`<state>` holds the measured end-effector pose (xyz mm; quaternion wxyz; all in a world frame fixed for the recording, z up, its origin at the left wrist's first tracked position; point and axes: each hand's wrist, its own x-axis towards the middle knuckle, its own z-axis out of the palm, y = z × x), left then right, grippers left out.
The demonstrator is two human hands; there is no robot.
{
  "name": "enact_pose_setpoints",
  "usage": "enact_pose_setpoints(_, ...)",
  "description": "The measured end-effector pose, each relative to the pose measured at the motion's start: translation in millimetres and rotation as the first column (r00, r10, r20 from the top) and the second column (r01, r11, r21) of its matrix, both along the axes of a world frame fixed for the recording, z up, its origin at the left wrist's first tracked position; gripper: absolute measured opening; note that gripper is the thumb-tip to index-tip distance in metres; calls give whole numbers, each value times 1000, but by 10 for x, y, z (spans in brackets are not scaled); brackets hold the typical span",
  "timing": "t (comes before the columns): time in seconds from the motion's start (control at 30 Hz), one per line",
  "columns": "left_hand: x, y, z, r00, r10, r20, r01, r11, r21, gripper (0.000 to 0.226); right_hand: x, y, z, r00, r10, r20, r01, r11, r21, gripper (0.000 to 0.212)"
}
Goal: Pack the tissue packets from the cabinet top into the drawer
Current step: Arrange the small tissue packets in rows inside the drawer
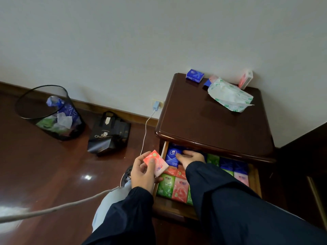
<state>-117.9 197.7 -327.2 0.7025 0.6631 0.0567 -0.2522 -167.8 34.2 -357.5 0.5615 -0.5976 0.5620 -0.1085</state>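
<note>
My left hand (144, 171) holds a pink tissue packet (156, 163) just left of the open drawer (254, 175). My right hand (192, 158) reaches into the drawer's back left part, fingers resting on a blue packet (172, 156); whether it grips the packet is unclear. Several blue, green and pink packets fill the drawer in rows. On the dark wooden cabinet top (208, 117) a blue packet (194, 76) lies at the back, a pink packet (245, 81) stands upright at the wall, and another blue one (206, 83) peeks from under a plastic wrapper.
A crumpled white and green plastic wrapper (230, 96) lies on the cabinet top. On the floor at left stand a black mesh bin (51, 112) with wrappers and a black paper bag (108, 133). A charger (156, 105) with white cable hangs beside the cabinet.
</note>
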Motion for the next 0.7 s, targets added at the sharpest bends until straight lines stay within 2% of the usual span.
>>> enact_pose_setpoints(0.17,-38,2,7,996,-80,47,80,997,-5,15,-109,-31,103,999,-40,15,39,995,88,19)
enact_pose_setpoints(0.27,-94,-8,25,984,-146,104,147,989,-7,19,-221,38,278,996,43,76,-55,985,164,12)
enact_pose_setpoints(0.37,-158,-13,14,956,-239,169,243,970,-1,28,-344,168,425,959,179,221,-245,914,323,25)
enact_pose_setpoints(0.5,-228,-9,-16,900,-357,249,348,934,81,49,-462,214,462,904,382,189,-416,890,189,38)
enact_pose_setpoints(0.57,-251,-19,-23,887,-372,274,352,928,119,55,-484,169,422,920,345,186,-376,911,170,36)
enact_pose_setpoints(0.63,-259,-17,-21,851,-394,347,348,918,189,58,-503,97,372,962,222,158,-249,951,181,40)
enact_pose_setpoints(0.7,-240,-9,-34,736,-456,500,302,883,359,58,-528,0,329,986,145,79,-155,977,148,46)
